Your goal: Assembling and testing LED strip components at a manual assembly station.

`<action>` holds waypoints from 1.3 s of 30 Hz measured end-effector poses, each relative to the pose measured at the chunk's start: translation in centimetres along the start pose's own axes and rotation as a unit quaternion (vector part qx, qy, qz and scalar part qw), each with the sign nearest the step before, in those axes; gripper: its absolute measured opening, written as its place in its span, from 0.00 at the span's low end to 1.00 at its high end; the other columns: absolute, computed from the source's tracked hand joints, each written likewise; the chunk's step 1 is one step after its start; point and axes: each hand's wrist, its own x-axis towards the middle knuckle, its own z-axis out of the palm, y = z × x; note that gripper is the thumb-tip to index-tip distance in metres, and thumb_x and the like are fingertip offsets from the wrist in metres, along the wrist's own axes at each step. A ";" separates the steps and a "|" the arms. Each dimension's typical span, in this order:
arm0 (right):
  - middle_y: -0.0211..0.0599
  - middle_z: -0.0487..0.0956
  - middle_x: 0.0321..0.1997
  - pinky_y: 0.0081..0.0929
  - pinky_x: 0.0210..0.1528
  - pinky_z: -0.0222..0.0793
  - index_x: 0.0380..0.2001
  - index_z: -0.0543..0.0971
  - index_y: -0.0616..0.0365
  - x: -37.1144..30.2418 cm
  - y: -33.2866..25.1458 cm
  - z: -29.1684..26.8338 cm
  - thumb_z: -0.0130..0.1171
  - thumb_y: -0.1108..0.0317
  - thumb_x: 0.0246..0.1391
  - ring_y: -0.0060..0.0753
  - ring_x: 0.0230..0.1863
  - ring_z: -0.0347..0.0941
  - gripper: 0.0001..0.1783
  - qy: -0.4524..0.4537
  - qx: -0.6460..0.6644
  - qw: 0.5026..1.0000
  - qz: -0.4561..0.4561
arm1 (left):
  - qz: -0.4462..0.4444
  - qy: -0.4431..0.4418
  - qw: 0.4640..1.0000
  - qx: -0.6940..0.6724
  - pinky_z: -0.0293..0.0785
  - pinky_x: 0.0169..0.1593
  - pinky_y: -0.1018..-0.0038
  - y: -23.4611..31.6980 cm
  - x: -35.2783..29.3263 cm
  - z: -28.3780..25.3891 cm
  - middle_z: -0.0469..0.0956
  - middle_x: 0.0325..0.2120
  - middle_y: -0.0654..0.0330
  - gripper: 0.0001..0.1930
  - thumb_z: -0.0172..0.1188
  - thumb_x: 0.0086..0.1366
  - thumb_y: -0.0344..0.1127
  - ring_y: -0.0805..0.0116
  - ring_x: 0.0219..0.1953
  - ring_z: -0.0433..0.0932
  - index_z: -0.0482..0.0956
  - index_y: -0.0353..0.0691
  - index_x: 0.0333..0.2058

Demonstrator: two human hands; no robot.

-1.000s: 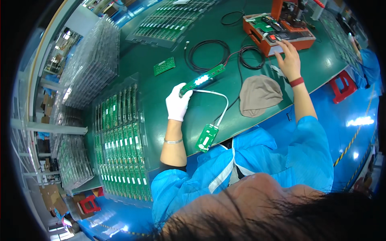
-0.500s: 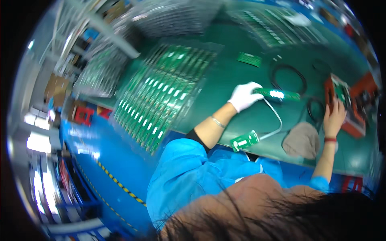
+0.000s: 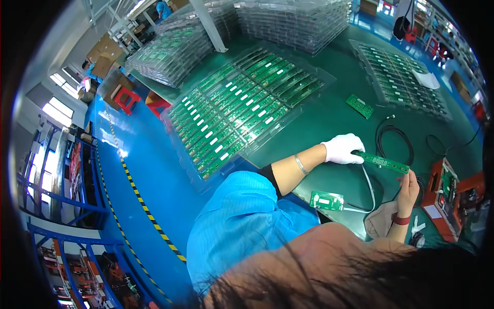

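Note:
My left hand (image 3: pixel 345 149), in a white glove, pinches the left end of a narrow green circuit board (image 3: pixel 383 161) with an unlit digit display. The fingertips of my bare right hand (image 3: pixel 408 191) hold the same board at its right end. From near my gloved hand a pale cable (image 3: pixel 371 188) curves down to a smaller green board (image 3: pixel 327 201) on the table. A grey-brown cloth-like item (image 3: pixel 380 220) lies beside my right wrist.
An orange fixture (image 3: pixel 437 203) carrying a board stands at the right. Black cable (image 3: pixel 410 149) lies coiled beyond my hands. A clear tray (image 3: pixel 247 149) full of strip boards sits at left; stacked trays (image 3: pixel 293 31) rise behind. A loose board (image 3: pixel 359 106) and another filled tray (image 3: pixel 406 77) lie farther off.
My right hand has left the orange fixture and taken the board's right end. The display, lit before, is dark now. My view has shifted, so the bench appears lower and farther right.

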 end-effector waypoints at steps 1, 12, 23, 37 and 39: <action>0.30 0.78 0.34 0.16 0.37 0.67 0.47 0.78 0.63 0.4 -0.2 0.5 0.48 0.70 0.65 0.20 0.31 0.69 0.13 0.010 0.003 1.000 -0.006 | -0.009 -0.012 0.998 -0.064 0.73 0.50 0.68 0.3 0.5 -0.2 0.79 0.44 0.57 0.19 0.61 0.58 0.44 0.58 0.42 0.78 0.79 0.40 0.46; 0.30 0.77 0.32 0.16 0.35 0.65 0.45 0.78 0.64 3.0 2.1 2.3 0.48 0.69 0.66 0.19 0.29 0.67 0.13 0.003 -0.026 1.000 0.013 | -0.008 -0.072 0.963 -0.258 0.71 0.55 0.70 0.3 3.7 -0.8 0.77 0.53 0.57 0.28 0.63 0.57 0.40 0.59 0.49 0.78 0.73 0.41 0.57; 0.35 0.81 0.32 0.24 0.33 0.66 0.36 0.81 0.67 5.0 0.9 6.1 0.51 0.71 0.62 0.32 0.26 0.70 0.11 0.000 -0.156 0.970 -0.185 | -0.019 0.153 0.927 -0.343 0.68 0.60 0.65 1.4 7.0 0.7 0.70 0.58 0.46 0.33 0.56 0.59 0.31 0.56 0.56 0.73 0.61 0.30 0.63; 0.35 0.80 0.24 0.24 0.30 0.65 0.31 0.80 0.68 5.4 -0.5 6.5 0.53 0.73 0.58 0.31 0.21 0.68 0.10 -0.202 -0.008 0.979 -0.012 | -0.085 0.095 0.805 -0.580 0.69 0.57 0.69 3.7 6.7 2.1 0.68 0.58 0.49 0.34 0.50 0.62 0.27 0.64 0.49 0.72 0.53 0.32 0.67; 0.35 0.80 0.23 0.23 0.30 0.64 0.30 0.80 0.68 4.9 -0.6 6.7 0.52 0.73 0.58 0.30 0.21 0.68 0.10 -0.203 0.023 0.979 0.003 | -0.107 0.076 0.775 -0.618 0.69 0.56 0.70 3.9 6.4 2.0 0.68 0.58 0.49 0.34 0.50 0.62 0.27 0.65 0.49 0.72 0.53 0.32 0.67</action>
